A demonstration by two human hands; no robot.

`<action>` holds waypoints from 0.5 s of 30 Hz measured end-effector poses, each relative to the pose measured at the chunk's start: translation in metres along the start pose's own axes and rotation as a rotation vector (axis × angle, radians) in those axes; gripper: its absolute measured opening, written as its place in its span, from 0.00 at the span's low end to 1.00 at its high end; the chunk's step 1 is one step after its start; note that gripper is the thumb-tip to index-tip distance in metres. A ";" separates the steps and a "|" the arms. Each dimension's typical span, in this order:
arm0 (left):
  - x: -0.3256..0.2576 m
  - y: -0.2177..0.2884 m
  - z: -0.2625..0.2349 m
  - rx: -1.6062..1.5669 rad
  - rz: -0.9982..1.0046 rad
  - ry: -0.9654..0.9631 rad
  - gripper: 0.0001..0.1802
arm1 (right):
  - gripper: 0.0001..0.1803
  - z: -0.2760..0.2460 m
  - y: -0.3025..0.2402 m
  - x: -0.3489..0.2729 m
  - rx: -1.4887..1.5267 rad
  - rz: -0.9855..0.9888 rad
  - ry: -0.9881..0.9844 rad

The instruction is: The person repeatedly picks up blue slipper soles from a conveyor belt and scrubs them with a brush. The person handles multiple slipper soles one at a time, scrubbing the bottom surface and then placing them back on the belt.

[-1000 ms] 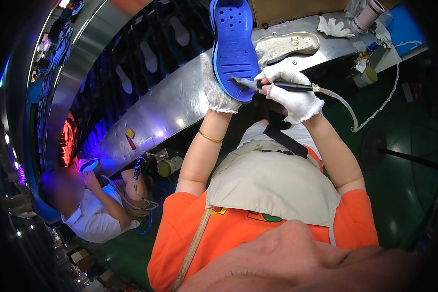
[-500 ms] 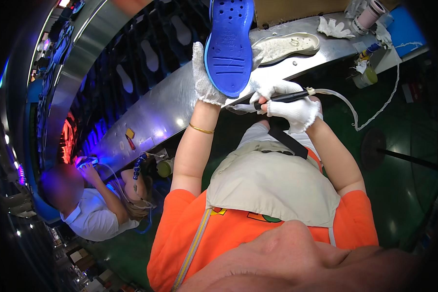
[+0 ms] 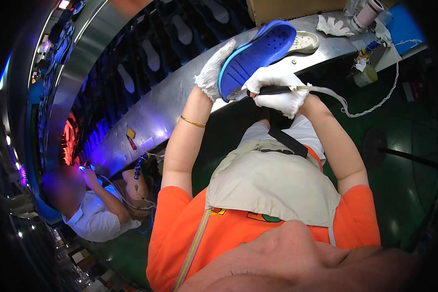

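I've got the left hand (image 3: 213,73) clamped round the blue clog (image 3: 258,56) and the right hand (image 3: 277,90) gripping the hose-fed tool (image 3: 272,90) at its heel edge — trimming looks mid-way, not finished

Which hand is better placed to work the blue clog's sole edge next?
Right hand: it holds the black hose-fed tool, tip at the blue clog sole edge. Left hand is busy gripping the clog.
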State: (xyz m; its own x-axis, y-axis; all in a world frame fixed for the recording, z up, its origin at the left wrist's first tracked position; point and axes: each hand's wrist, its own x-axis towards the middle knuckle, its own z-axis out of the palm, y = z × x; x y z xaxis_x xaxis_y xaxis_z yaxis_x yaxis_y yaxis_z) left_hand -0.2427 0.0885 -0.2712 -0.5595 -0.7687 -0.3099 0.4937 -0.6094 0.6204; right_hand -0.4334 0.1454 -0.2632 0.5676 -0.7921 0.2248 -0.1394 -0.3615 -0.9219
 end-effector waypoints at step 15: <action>-0.005 0.003 0.004 0.267 -0.216 0.057 0.25 | 0.10 -0.035 0.003 -0.001 -0.169 0.287 -0.162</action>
State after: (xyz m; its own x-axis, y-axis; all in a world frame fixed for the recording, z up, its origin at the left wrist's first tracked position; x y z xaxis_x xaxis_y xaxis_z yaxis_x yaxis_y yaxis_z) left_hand -0.2411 0.0915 -0.2646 -0.5902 -0.6414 -0.4902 0.1722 -0.6932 0.6998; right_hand -0.4630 0.1281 -0.2546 0.6049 -0.7899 -0.1007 -0.4360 -0.2228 -0.8719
